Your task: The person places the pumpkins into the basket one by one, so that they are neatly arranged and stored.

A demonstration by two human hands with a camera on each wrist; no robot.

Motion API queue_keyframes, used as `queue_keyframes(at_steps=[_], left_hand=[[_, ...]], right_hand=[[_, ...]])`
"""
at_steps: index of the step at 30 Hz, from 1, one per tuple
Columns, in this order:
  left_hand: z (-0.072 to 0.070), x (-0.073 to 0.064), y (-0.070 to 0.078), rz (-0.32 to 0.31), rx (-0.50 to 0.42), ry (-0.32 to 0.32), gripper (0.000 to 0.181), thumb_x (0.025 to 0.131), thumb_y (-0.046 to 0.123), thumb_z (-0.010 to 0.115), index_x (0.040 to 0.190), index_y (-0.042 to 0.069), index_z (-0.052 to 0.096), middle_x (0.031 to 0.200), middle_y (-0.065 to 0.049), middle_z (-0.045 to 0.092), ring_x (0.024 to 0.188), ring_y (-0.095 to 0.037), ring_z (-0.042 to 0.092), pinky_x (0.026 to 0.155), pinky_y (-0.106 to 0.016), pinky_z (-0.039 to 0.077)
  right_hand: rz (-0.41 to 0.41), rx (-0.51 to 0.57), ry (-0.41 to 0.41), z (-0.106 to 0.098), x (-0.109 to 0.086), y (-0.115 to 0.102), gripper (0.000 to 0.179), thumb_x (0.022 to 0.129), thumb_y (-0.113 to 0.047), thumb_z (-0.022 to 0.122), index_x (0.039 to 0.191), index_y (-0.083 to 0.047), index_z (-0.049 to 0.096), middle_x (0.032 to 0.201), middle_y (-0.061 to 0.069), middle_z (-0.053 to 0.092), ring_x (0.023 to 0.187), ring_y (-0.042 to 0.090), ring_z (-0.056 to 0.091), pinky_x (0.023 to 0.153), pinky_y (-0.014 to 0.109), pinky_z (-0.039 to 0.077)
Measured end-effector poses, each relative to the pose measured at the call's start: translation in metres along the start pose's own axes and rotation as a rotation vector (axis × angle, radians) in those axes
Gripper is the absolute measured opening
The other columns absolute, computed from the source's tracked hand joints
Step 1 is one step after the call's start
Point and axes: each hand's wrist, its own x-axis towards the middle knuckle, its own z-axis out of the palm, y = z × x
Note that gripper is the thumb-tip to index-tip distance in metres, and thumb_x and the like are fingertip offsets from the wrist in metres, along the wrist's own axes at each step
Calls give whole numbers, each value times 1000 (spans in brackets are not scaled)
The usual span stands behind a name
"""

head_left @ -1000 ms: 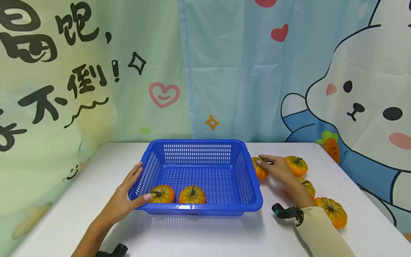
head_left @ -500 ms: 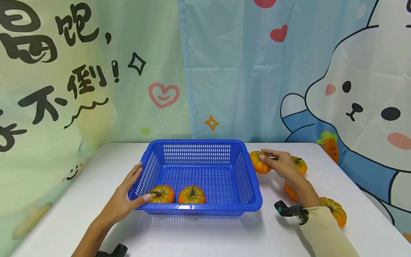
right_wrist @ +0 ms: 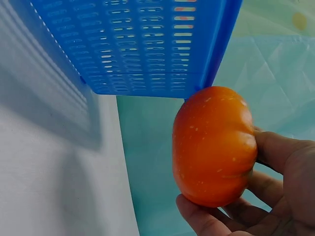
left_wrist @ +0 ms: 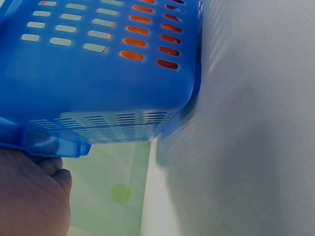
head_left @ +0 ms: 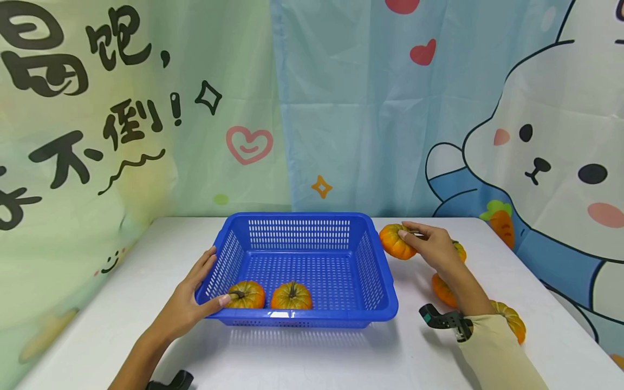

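Note:
A small orange-green pumpkin [head_left: 397, 243] is raised off the table just outside the right rim of the blue plastic basket [head_left: 302, 314]. My right hand [head_left: 431, 246] grips it near its stem; in the right wrist view its orange underside [right_wrist: 214, 147] shows, with thumb and fingers around it. My left hand [head_left: 187, 300] holds the basket's front left corner, thumb over the rim and fingers along the left side. In the left wrist view part of that hand [left_wrist: 34, 191] lies under the rim. Inside the basket, along its front wall, sit two pumpkins, a left one [head_left: 247, 294] and a right one [head_left: 291, 296].
Three more pumpkins stand on the white table [head_left: 302, 363] at the right: a back one [head_left: 460, 251], a middle one [head_left: 442, 291] and a front one [head_left: 509, 319], each partly hidden by the right arm. A printed curtain [head_left: 331, 108] hangs behind the table.
My right hand has lifted the pumpkin and tilted it up beside the basket's right rim, moving slightly right. The left hand and the basket stay in place.

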Motion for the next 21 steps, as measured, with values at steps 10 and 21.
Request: queue_keyframes(at_steps=[10, 21], left_hand=[[0, 0, 0, -1, 4, -4, 90, 82, 29, 72, 153, 1, 24, 161, -10, 13, 144, -43, 13, 103, -71, 21], [0, 0, 0, 8, 2, -7, 89, 82, 28, 72, 153, 0, 25, 161, -10, 14, 144, -43, 13, 103, -71, 21]], right_hand=[[-54, -6, 60, -4, -8, -14, 71, 91, -53, 60, 145, -8, 47, 137, 22, 50, 119, 37, 52, 98, 47, 46], [-164, 21, -20, 3, -22, -33, 66, 93, -47, 62, 144, -7, 48, 137, 23, 52, 121, 37, 54, 98, 49, 45]])
